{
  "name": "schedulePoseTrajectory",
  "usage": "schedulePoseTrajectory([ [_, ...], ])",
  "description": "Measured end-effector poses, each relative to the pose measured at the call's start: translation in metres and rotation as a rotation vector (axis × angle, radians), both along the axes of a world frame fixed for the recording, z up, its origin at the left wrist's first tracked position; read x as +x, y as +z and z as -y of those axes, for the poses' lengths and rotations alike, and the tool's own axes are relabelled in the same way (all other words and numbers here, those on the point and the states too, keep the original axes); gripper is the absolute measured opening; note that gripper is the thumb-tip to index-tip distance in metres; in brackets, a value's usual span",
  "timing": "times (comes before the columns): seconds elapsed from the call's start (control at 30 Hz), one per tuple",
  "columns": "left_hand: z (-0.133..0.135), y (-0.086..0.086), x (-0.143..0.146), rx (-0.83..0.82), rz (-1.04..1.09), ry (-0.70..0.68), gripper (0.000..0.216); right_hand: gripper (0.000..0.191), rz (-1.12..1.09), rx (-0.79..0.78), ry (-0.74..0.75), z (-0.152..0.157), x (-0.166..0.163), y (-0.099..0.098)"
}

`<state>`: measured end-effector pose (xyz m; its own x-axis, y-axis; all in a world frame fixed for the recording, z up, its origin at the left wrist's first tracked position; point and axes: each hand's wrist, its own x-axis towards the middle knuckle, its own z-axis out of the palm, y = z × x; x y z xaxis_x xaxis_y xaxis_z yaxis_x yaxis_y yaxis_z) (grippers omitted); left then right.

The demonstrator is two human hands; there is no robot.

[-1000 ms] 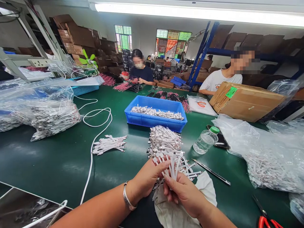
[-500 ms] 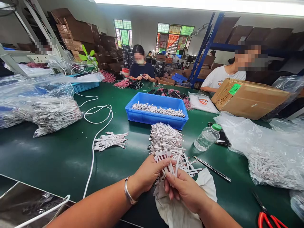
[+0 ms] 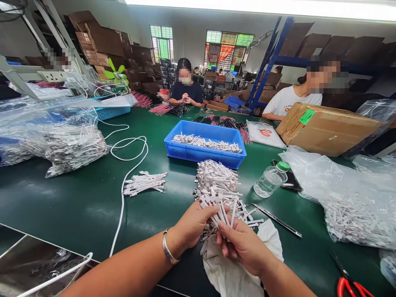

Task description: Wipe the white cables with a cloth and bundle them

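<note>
White strips (image 3: 224,213) fan out between the hands at the near end of the pile (image 3: 218,177); the left hand (image 3: 194,222) pinches them under its thumb, the right hand (image 3: 243,241) grips their lower ends. A second ago they bunched closer; now the rightmost stands apart.

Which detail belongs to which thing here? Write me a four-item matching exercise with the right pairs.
Things:
1. fanned white cables
2. blue plastic bin
3. clear bottle
4. cardboard box

Details:
A. bears a green label
B. held between the left hand and the right hand
C. topped with a green cap
D. contains many white pieces

Right pairs: 1-B, 2-D, 3-C, 4-A
</note>
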<state>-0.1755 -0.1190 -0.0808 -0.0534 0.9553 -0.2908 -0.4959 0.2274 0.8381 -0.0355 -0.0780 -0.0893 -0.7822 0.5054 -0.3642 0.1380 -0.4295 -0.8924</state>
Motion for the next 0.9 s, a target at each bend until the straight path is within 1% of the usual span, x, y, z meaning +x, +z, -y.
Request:
schedulePoseTrajectory([
  [0.17, 0.001, -0.001, -0.001, 0.062, 0.016, -0.03, 0.03, 0.053, 0.025, 0.016, 0.07, 0.001, 0.0, -0.006],
  [0.23, 0.002, -0.001, -0.001, 0.047, 0.02, -0.043, 0.032, 0.054, 0.028, 0.017, 0.085, 0.003, 0.0, -0.009],
  [0.37, 0.001, 0.001, -0.001, 0.034, 0.062, -0.052, 0.036, 0.054, 0.044, 0.016, 0.032, 0.003, 0.001, -0.011],
  [0.4, 0.001, 0.002, -0.001, 0.05, 0.087, -0.043, 0.036, 0.052, 0.055, 0.04, 0.019, 0.002, 0.001, -0.011],
  [0.43, 0.0, 0.004, -0.002, 0.066, 0.118, -0.026, 0.038, 0.05, 0.065, 0.106, 0.007, 0.0, 0.002, -0.011],
  [0.47, 0.0, 0.005, -0.002, 0.076, 0.154, -0.001, 0.04, 0.047, 0.07, 0.224, -0.007, -0.002, 0.003, -0.01],
  [0.5, 0.0, 0.007, -0.003, 0.077, 0.202, 0.02, 0.045, 0.042, 0.066, 0.388, -0.015, -0.005, 0.004, -0.01],
  [0.57, 0.0, 0.008, -0.005, 0.06, 0.327, 0.041, 0.058, 0.032, 0.018, 0.81, -0.012, -0.013, 0.008, -0.01],
  [0.63, -0.001, 0.006, -0.007, 0.026, 0.432, 0.005, 0.068, 0.028, -0.033, 1.211, -0.02, -0.019, 0.012, -0.009],
  [0.7, -0.002, 0.004, -0.008, -0.022, 0.444, -0.084, 0.069, 0.033, -0.029, 1.507, -0.054, -0.024, 0.016, -0.009],
  [0.73, -0.002, 0.003, -0.009, -0.048, 0.412, -0.152, 0.068, 0.035, 0.002, 1.623, -0.08, -0.025, 0.018, -0.009],
  [0.8, -0.002, 0.003, -0.01, -0.087, 0.323, -0.323, 0.066, 0.036, 0.082, 1.793, -0.105, -0.025, 0.021, -0.007],
  [0.83, -0.001, 0.004, -0.011, -0.094, 0.282, -0.403, 0.066, 0.035, 0.113, 1.851, -0.102, -0.025, 0.022, -0.006],
  [0.9, 0.002, 0.009, -0.014, -0.084, 0.195, -0.498, 0.062, 0.034, 0.146, 1.919, -0.09, -0.026, 0.023, -0.004],
])
